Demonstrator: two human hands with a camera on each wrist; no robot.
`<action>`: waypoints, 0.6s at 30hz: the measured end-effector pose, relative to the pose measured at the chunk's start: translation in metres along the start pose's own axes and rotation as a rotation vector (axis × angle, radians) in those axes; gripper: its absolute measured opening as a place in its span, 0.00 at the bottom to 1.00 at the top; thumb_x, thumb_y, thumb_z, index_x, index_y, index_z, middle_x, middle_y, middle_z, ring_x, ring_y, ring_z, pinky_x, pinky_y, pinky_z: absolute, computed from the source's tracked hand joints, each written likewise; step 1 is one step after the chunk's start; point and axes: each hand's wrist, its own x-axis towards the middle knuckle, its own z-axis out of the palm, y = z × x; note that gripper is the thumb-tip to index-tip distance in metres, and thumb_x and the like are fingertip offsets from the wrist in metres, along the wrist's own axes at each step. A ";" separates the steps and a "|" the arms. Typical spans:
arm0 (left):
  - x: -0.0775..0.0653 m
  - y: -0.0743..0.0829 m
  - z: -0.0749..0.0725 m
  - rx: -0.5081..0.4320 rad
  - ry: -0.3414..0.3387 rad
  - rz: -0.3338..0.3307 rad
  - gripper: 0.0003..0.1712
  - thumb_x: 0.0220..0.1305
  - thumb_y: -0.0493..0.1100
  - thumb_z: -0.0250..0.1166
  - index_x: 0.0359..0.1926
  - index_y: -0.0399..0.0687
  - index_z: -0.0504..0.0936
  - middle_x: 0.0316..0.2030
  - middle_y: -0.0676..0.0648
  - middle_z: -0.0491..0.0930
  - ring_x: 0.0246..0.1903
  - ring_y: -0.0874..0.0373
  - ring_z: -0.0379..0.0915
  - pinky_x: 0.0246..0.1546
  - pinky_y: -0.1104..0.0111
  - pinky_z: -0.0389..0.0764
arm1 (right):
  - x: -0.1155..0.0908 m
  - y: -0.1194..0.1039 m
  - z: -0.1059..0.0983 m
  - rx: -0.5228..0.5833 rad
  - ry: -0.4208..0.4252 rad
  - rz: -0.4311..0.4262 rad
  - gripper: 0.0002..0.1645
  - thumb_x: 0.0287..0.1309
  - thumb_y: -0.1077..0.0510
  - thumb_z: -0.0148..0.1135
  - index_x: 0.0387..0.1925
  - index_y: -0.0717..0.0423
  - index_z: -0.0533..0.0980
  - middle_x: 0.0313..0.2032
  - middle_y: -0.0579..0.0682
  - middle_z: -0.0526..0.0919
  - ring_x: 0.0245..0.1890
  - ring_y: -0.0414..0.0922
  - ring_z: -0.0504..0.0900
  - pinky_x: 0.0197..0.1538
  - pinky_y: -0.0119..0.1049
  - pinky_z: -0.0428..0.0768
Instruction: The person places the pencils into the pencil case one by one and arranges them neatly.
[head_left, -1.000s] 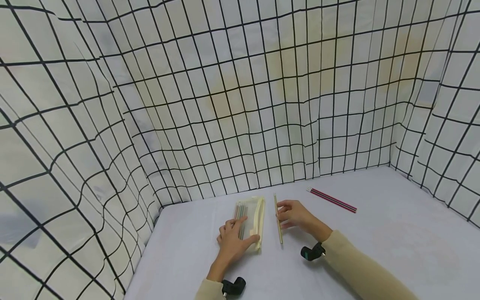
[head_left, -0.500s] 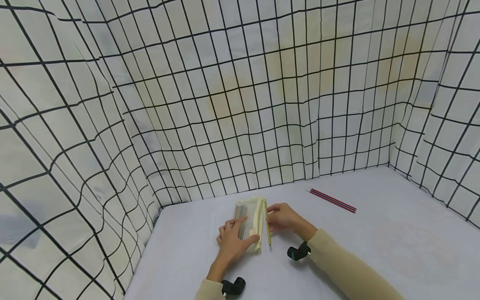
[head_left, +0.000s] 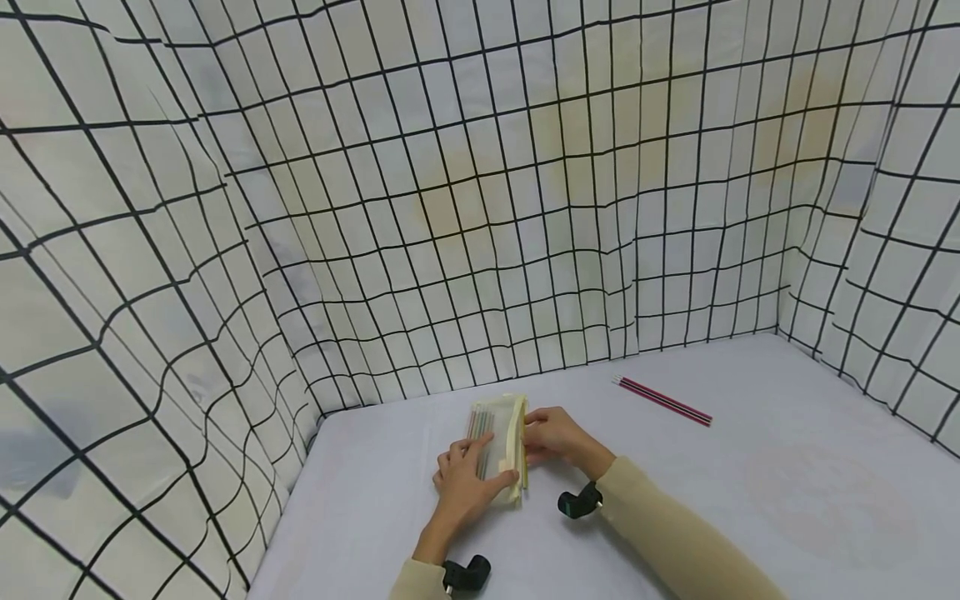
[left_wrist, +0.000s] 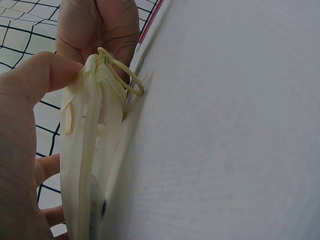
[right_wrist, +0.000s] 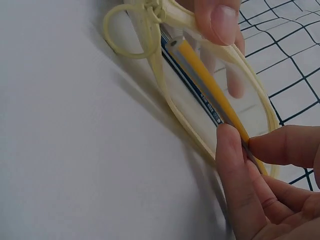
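A pale yellow mesh zip pouch (head_left: 517, 429) lies on the table with several pencils (head_left: 483, 421) showing through it. Over its near part, my left hand (head_left: 463, 483) grips the pouch, thumb on the zipper side and fingers spread across the mesh. In the right wrist view the zipper mouth gapes, and a dark blue pencil (right_wrist: 192, 82) with white lettering lies inside. My right hand (head_left: 558, 437) pinches a yellow pencil (right_wrist: 207, 85) with grey stripes between thumb and fingers, lengthwise within the gaping mouth. A ring-shaped zipper pull (left_wrist: 131, 80) hangs at the pouch's near end.
Red and black striped pencils (head_left: 663, 400) lie together on the white table (head_left: 787, 467) at the back right. White cloth walls with a black grid (head_left: 480, 250) stand behind and on both sides. Each wrist wears a small black camera (head_left: 580, 502).
My right hand has moved left with the yellow pencil, from beside the pouch up to its zipper mouth. The left hand and pouch have stayed in place.
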 end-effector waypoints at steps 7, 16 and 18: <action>0.000 0.000 -0.001 -0.002 -0.002 0.000 0.47 0.50 0.66 0.72 0.71 0.58 0.73 0.67 0.41 0.65 0.60 0.43 0.57 0.58 0.41 0.57 | 0.006 0.003 0.007 0.011 0.019 0.007 0.28 0.57 0.67 0.65 0.60 0.69 0.74 0.35 0.58 0.88 0.30 0.44 0.87 0.33 0.37 0.86; 0.000 0.000 0.000 0.009 -0.001 -0.003 0.47 0.50 0.66 0.72 0.71 0.59 0.73 0.67 0.41 0.66 0.60 0.43 0.57 0.58 0.41 0.57 | 0.007 0.003 0.012 0.016 0.063 0.014 0.25 0.58 0.67 0.65 0.58 0.69 0.75 0.34 0.58 0.86 0.27 0.43 0.85 0.32 0.36 0.86; 0.000 0.000 0.000 0.008 0.000 -0.002 0.47 0.50 0.66 0.72 0.71 0.59 0.73 0.67 0.41 0.66 0.60 0.43 0.57 0.58 0.41 0.57 | 0.006 0.002 0.013 0.000 0.076 0.020 0.22 0.59 0.67 0.66 0.55 0.69 0.77 0.34 0.57 0.86 0.27 0.43 0.85 0.32 0.35 0.86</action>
